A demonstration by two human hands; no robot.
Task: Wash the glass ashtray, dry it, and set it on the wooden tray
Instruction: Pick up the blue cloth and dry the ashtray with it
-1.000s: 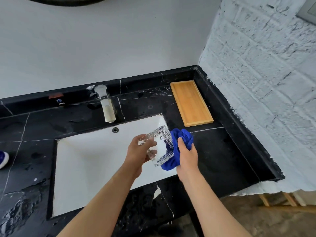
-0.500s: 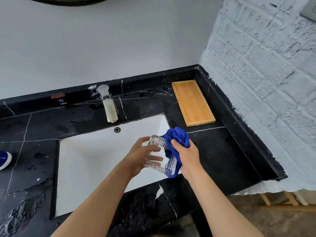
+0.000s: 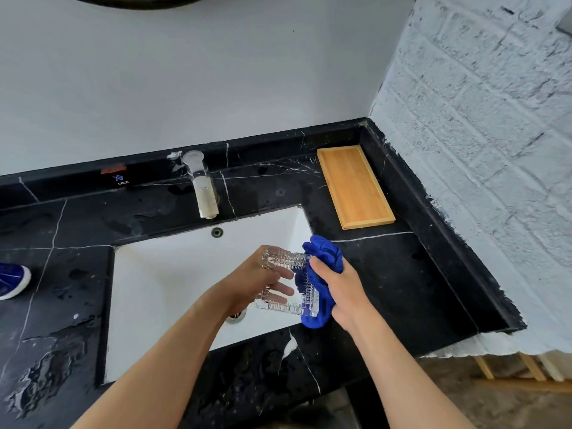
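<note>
The square ribbed glass ashtray (image 3: 286, 263) stands on edge above the right part of the white sink (image 3: 173, 274). My left hand (image 3: 253, 284) grips its left side, fingers showing through the glass. My right hand (image 3: 337, 289) presses a bunched blue cloth (image 3: 325, 253) against the ashtray's right face. The wooden tray (image 3: 354, 185) lies bare on the black counter at the back right, beside the brick wall.
A clear faucet (image 3: 202, 185) stands behind the basin, the drain (image 3: 236, 315) below my left wrist. The black marble counter (image 3: 402, 274) is wet at the left front. A blue and white object (image 3: 12, 281) lies at the left edge. A white brick wall (image 3: 479, 150) bounds the right.
The ashtray has turned in my left hand from a flat-facing tilt to standing more on edge. My right hand and the cloth have shifted round its right face.
</note>
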